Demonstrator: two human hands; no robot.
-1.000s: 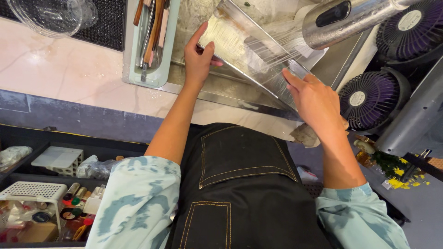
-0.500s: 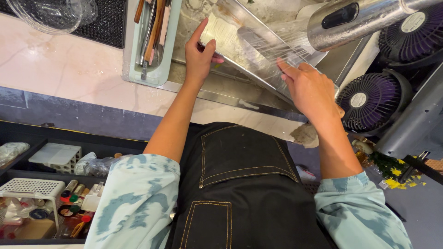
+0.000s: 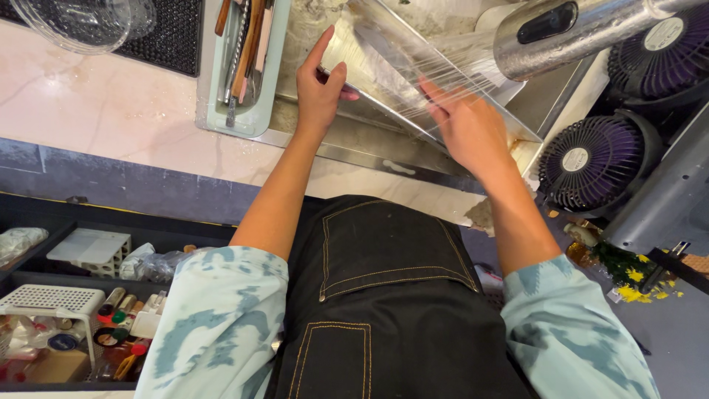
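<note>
A long shiny metal tray [image 3: 369,52] is tilted over the sink, with clear cling film [image 3: 450,70] stretched across it. My left hand [image 3: 321,89] grips the tray's left end, thumb on the near rim and fingers up along the side. My right hand [image 3: 469,129] lies flat on the film near the tray's right part, fingers pointing up and left. A steel cylinder [image 3: 576,29] with a black oval patch lies just above the tray's far right end. The film seems to run up toward it.
A pale green utensil tray [image 3: 277,89] with wooden and metal tools sits left of the sink. A glass bowl [image 3: 81,22] and black mat [image 3: 166,37] are on the marble counter [image 3: 111,111]. Two purple fans [image 3: 591,159] stand right. Open drawers [image 3: 59,310] hold small items.
My right hand has slid from the tray's right end leftward onto the film-covered surface. My left hand has kept its hold on the tray's left end.
</note>
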